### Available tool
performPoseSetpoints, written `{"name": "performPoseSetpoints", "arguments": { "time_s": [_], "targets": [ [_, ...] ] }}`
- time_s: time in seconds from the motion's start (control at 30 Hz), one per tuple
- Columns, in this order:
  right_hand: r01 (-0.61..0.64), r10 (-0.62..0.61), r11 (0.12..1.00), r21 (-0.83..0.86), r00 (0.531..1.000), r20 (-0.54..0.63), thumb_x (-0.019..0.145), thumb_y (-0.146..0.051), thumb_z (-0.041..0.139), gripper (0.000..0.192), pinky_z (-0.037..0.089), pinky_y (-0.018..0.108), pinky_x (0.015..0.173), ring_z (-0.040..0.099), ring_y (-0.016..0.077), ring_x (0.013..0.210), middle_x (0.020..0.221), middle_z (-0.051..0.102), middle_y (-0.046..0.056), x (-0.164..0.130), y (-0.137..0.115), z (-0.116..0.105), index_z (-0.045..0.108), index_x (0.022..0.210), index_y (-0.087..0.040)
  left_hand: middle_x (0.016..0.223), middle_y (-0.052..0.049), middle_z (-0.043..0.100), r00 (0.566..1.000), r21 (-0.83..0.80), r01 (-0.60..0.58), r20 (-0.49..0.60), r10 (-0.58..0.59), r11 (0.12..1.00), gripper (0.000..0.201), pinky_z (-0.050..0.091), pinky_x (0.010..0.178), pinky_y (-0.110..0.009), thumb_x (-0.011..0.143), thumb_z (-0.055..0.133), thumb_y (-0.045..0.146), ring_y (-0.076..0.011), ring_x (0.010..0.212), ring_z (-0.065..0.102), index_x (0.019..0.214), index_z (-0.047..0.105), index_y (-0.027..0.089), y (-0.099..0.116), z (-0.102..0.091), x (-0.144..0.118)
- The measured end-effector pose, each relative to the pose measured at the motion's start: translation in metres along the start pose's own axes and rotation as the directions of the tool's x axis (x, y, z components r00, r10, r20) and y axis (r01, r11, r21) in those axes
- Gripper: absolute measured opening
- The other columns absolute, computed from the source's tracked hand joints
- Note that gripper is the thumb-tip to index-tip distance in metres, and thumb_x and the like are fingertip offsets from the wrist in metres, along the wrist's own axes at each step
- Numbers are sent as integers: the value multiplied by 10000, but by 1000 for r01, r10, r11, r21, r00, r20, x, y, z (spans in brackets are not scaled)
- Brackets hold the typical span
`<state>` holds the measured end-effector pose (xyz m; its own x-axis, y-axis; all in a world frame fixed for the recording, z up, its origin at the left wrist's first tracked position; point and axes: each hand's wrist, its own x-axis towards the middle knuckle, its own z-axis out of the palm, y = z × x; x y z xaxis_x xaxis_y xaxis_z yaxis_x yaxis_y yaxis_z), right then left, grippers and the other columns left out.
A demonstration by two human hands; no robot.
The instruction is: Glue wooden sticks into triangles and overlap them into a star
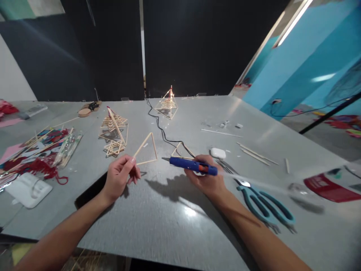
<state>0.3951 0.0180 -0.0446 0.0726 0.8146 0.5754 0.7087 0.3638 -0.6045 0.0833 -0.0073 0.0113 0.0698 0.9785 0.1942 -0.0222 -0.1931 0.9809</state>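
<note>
My left hand [121, 174] pinches one corner of a wooden stick triangle [154, 146], which is held up off the table. In my right hand [207, 178] is a blue glue gun [183, 163], its dark nozzle pointing left toward the triangle with a small gap between them. A glue stick trails from the gun's back end. Behind the gun, a second stick triangle [176, 149] lies on the table, partly hidden by the gun and hand. A black cord runs from my right hand to the far edge.
Stick pyramids [114, 126] stand at the left, and one with small lights [168, 103] farther back. Teal-handled pliers [262, 203], a white case [218, 153] and loose sticks [255, 154] lie at the right. Craft scraps [42, 150] pile up at the left.
</note>
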Motion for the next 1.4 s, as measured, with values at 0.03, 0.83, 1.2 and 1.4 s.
{"name": "performPoseSetpoints", "arguments": {
  "time_s": [0.03, 0.83, 1.2, 1.4],
  "targets": [
    [19, -19, 1000, -5, 1000, -8, 799, -544, 692, 317, 483, 335, 593, 665, 219, 596, 709, 704, 15, 0, -1, -1, 614, 950, -276, 657, -21, 711, 1000, -29, 1, -20, -2, 1000, 523, 426, 428, -216, 970, 720, 660, -113, 491, 590, 766, 585, 198, 0, 2, 1],
    [308, -317, 945, -110, 946, -68, 904, -376, 761, 76, 546, 299, 543, 686, 160, 537, 723, 755, -46, -8, 0, -5, 713, 930, -324, 770, -51, 826, 963, -195, 110, 263, -56, 975, 320, 645, 588, -327, 1076, 698, 523, -212, 656, 795, 900, 754, 261, -23, 5, -52],
    [403, -404, 912, -75, 915, -8, 933, -335, 768, 144, 522, 303, 522, 706, 153, 538, 748, 770, -90, -10, -6, -7, 685, 1051, -333, 1313, -86, 832, 914, -366, 21, 385, 131, 931, 161, 666, 829, -160, 1140, 642, 254, -135, 1029, 839, 1192, 791, 221, -28, 8, -54],
    [440, -439, 897, -37, 898, 32, 980, -321, 715, 117, 520, 311, 553, 729, 159, 585, 790, 783, -62, -11, -7, -7, 686, 1093, -318, 1342, -52, 823, 911, -361, 26, 393, 126, 932, 166, 664, 828, -150, 1140, 637, 228, -120, 1051, 826, 1229, 776, 239, -29, 7, -56]
  ]
}}
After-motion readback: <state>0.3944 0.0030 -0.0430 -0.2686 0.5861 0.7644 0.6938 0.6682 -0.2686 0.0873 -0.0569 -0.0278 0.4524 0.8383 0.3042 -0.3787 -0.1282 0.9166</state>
